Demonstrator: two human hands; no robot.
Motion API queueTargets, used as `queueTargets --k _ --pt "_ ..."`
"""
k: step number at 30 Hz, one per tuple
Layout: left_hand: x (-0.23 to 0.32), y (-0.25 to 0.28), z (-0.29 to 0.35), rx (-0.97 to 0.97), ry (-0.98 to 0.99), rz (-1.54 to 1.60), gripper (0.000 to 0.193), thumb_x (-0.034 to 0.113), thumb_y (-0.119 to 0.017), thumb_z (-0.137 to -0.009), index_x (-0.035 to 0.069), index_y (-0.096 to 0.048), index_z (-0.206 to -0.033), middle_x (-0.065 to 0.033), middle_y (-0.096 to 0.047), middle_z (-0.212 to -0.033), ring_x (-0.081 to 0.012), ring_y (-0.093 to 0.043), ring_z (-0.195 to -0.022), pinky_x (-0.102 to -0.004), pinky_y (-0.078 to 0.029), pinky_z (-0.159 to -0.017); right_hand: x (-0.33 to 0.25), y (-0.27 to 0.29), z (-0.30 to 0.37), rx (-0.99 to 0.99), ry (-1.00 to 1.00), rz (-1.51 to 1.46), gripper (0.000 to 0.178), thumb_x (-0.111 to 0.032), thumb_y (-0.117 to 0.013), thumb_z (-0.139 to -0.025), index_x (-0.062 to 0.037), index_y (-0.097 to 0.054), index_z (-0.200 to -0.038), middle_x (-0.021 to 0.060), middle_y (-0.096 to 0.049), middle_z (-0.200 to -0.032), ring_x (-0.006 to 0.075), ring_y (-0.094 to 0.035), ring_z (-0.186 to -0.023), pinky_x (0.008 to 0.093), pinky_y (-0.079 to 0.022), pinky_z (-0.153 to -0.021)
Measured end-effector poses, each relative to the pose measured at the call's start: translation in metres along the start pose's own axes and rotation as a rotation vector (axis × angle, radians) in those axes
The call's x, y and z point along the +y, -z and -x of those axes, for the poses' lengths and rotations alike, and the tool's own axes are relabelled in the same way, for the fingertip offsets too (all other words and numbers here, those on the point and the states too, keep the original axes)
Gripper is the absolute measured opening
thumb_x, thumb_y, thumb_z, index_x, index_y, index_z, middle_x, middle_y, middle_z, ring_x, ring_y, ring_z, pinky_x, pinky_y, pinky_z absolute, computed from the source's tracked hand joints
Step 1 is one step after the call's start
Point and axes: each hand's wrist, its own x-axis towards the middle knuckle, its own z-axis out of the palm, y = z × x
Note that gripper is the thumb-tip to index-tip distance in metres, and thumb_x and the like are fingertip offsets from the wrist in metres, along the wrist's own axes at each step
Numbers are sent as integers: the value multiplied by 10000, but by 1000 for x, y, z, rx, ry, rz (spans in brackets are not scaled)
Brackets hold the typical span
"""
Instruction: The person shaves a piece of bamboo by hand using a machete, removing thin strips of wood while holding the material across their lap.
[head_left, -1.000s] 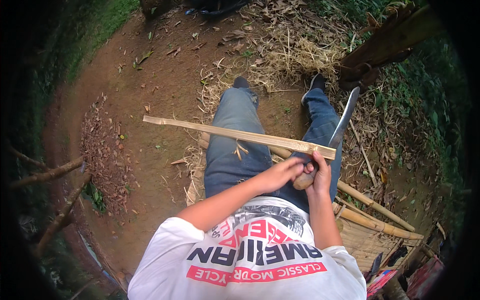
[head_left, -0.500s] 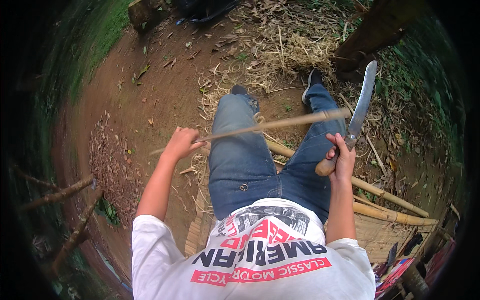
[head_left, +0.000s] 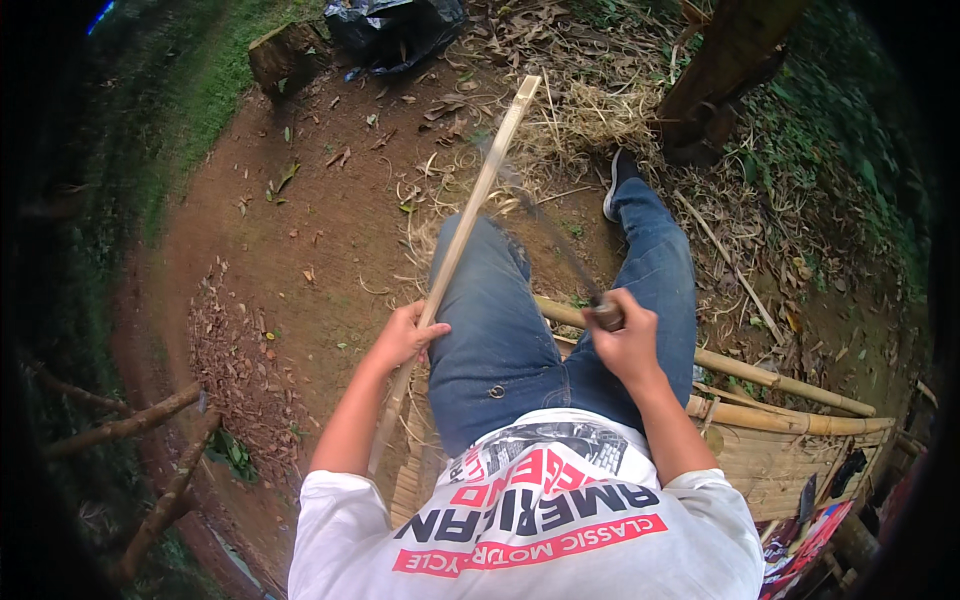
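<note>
A long, pale bamboo strip slants across my left thigh, its far end raised past the knee. My left hand is closed round its lower part, and the near end runs back beside my left forearm. In my right hand, held over my lap, is the wooden handle of a machete. Its dark blade is smeared by motion and points up and left, with the tip close to the strip; whether they touch I cannot tell.
I sit on a bamboo bench. Curly shavings lie beyond my feet, near a thick wooden post. A stump and a black plastic bag are at the far left. Rough poles stand at the left.
The bamboo strip has swung from pointing right to pointing away from me. My right hand has moved left, and the machete blade has tipped leftward towards the strip.
</note>
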Motion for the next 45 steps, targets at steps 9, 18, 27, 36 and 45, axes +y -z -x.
queueTargets --k 9,18,27,36,45 --pt "-34 -40 38 151 -344 -189 379 351 -512 -1007 -21 -582 -982 -35 -567 -700 -164 -569 -666 -352 -476 -627 -16 -68 -10 -298 357 227 286 -163 -744 -713 -70 -555 -907 126 -610 -717 339 -638 -681 429 -490 -586" --pt "-14 -51 60 188 -51 -533 452 435 -477 -989 -5 -561 -926 -293 -633 -826 -508 -596 -837 -554 -468 -714 -4 -88 -21 -492 296 552 553 -610 -595 -846 -57 -587 -848 134 -651 -689 315 -667 -615 427 -536 -556" --pt "-19 -50 54 167 -35 -406 474 435 -486 -987 -25 -563 -905 -309 -619 -822 -507 -594 -850 -544 -459 -717 -2 -87 -31 -524 293 564 657 -703 -553 -825 -62 -627 -703 150 -627 -569 333 -652 -532 439 -533 -520" --pt "-18 -48 41 138 -54 -356 509 446 -461 -998 -34 -570 -869 -319 -607 -813 -514 -584 -826 -543 -451 -713 29 -60 -60 -404 212 698 660 -698 -576 -812 -55 -660 -691 163 -639 -589 333 -669 -575 439 -531 -533" --pt "-25 -51 47 195 -54 -386 507 426 -471 -998 -47 -581 -853 -332 -602 -766 -517 -590 -795 -556 -456 -701 41 -63 -71 -359 280 737 633 -708 -608 -778 -96 -633 -619 121 -628 -562 290 -656 -523 400 -517 -485"
